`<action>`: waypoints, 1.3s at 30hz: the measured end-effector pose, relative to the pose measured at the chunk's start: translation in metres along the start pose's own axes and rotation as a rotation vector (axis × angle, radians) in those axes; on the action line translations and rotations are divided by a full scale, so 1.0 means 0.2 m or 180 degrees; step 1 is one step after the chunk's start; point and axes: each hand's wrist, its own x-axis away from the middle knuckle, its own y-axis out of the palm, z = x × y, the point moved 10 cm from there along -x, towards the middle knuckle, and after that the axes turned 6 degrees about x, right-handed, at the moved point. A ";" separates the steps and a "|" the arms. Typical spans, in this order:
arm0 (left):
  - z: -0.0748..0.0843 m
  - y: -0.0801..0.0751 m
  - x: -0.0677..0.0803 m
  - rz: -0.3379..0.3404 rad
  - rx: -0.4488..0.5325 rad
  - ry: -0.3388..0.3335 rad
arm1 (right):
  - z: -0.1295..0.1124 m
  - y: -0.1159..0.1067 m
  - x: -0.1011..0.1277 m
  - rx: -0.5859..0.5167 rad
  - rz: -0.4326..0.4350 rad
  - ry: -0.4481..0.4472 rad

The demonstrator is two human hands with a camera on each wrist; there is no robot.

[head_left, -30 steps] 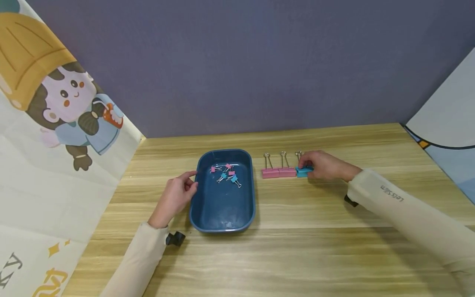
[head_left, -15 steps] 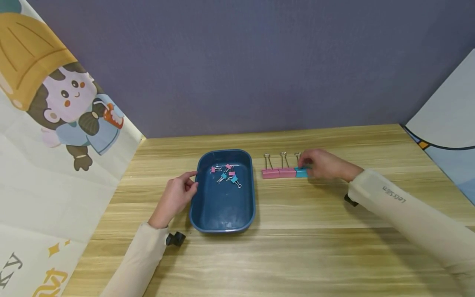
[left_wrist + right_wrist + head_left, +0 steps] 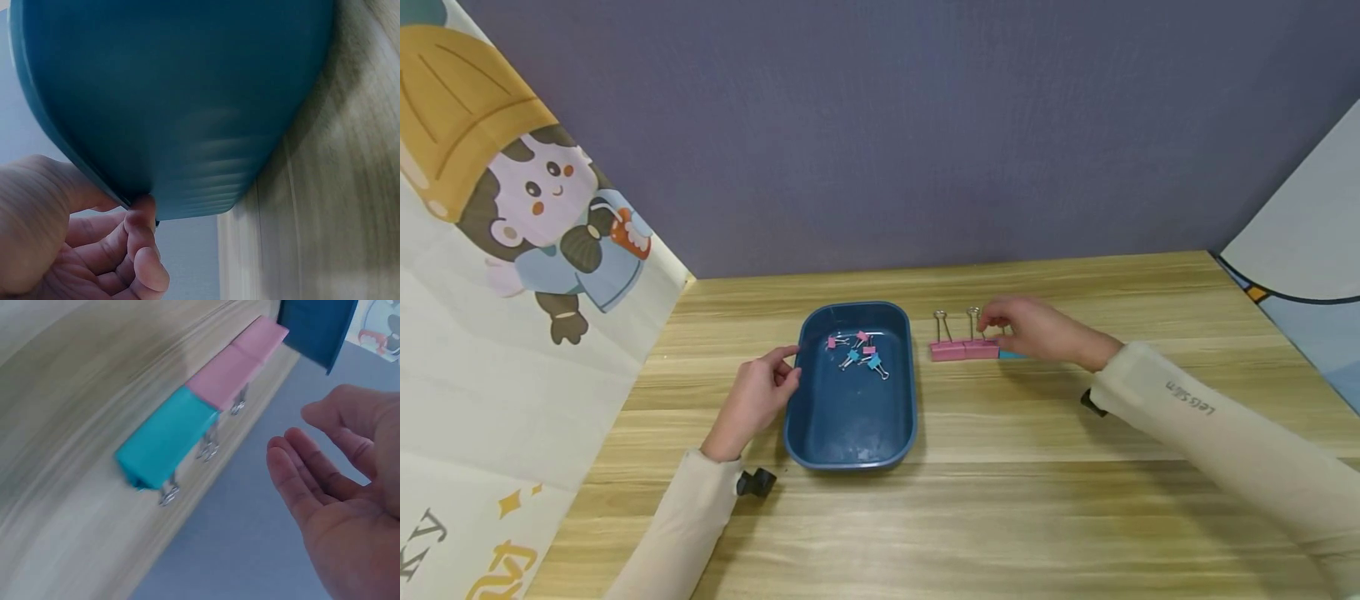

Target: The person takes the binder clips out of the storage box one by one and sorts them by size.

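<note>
Right sleeve (image 3: 1187, 398) reads "LetsSlim". On the table (image 3: 1000, 467): two pink binder clips (image 3: 964, 349) and one blue binder clip (image 3: 164, 439) touching in a row. Right hand (image 3: 1033, 329) hovers over them, fingers relaxed, holding nothing. Blue tray (image 3: 850, 433) holds about six small clips (image 3: 857, 350); left hand (image 3: 752, 396) grips its left rim.

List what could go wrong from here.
1. The right hand hovers open just above the clip row; a low sweep toward the tray could knock the blue clip out of line.
2. The small clips lie tangled, so several may lift together.
</note>
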 end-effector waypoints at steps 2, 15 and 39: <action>0.00 0.00 0.00 0.0010 0.0006 0.0006 | -0.04 -0.01 -0.01 0.0041 0.0025 -0.0039; -0.01 0.01 0.00 -0.0016 0.0015 -0.0035 | -0.26 -0.02 -0.16 0.0072 0.0226 -0.0400; 0.00 0.00 0.00 0.0035 -0.0002 0.0012 | -0.54 0.05 -0.38 -0.0018 0.0003 -0.0553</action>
